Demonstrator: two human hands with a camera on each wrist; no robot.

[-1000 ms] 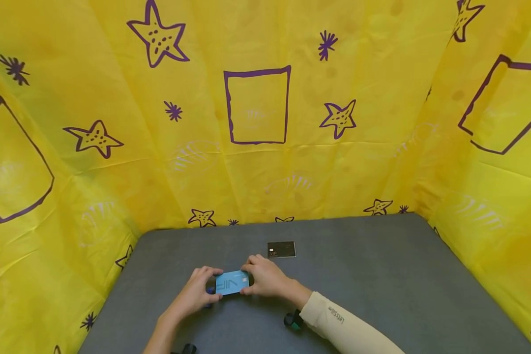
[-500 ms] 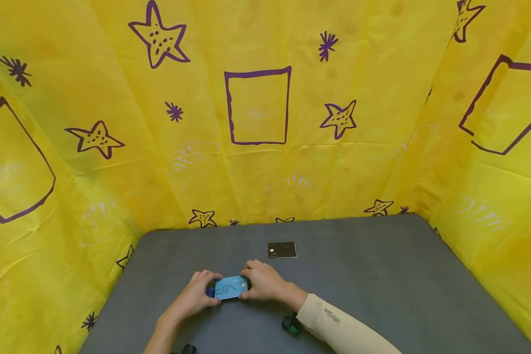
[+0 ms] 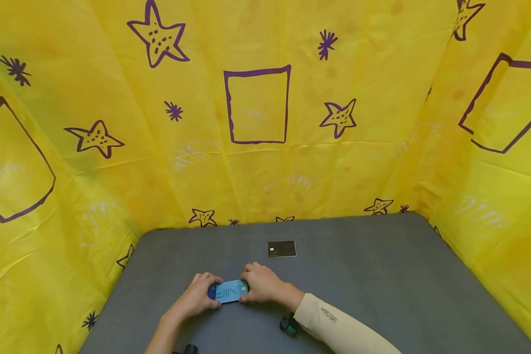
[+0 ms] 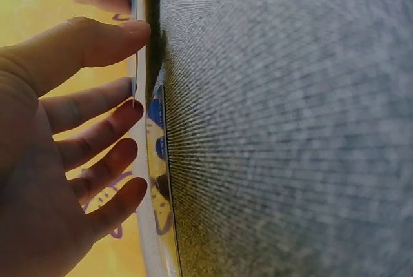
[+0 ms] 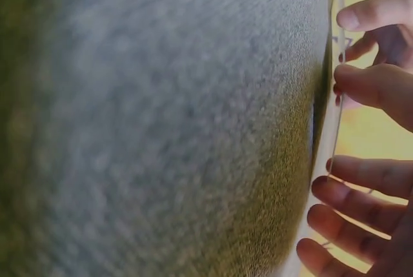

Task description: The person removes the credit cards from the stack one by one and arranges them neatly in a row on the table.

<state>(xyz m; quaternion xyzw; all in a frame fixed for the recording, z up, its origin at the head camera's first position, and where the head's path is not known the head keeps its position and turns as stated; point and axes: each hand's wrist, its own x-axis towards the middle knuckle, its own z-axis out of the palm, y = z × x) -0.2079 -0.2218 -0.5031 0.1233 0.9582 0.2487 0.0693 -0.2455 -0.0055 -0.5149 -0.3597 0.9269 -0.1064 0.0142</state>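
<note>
A light blue card (image 3: 231, 291) with large lettering and a chip is held level between both hands, just above the table. My left hand (image 3: 199, 295) pinches its left end, thumb on the near edge and index finger on the far edge. At the right end my right hand (image 3: 265, 284) pinches it the same way. Under it lies a flat dark blue thing (image 3: 211, 292), mostly hidden. In the left wrist view a thin glossy piece (image 4: 161, 154) with blue and yellow on it lies on the table below the fingers. Beyond the right hand rests a black VIP card (image 3: 281, 249).
The grey table (image 3: 358, 285) runs back to a yellow cloth wall (image 3: 256, 182) printed with purple stars and frames. Similar cloth encloses the left and right sides. A black strap device (image 3: 288, 325) sits at the right wrist.
Both hands and the light blue card have shifted slightly toward the person. The grip on the card and the black card's place stay the same.
</note>
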